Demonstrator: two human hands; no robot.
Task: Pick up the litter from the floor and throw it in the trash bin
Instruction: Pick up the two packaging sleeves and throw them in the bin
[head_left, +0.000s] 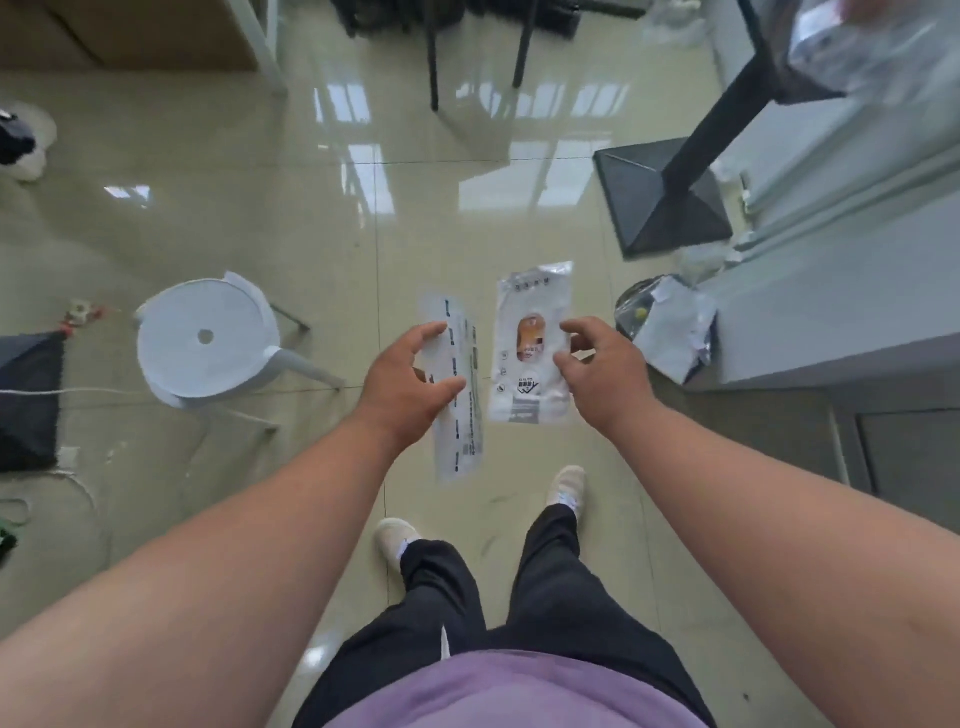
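white stool (205, 338) far left | left hand (410, 382) pinches long wrapper (460, 410) between thumb and fingers | right hand (602, 371) fingers curled at printed packet (532, 348), real hold cannot tell | lined trash bin (665, 325) right, near counter | risk: slick film slips from light pinch, drifts, misses bin

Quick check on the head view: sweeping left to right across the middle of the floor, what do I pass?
White stool → left hand holding a long clear wrapper → white packet with an orange window → right hand → trash bin stuffed with wrappers.
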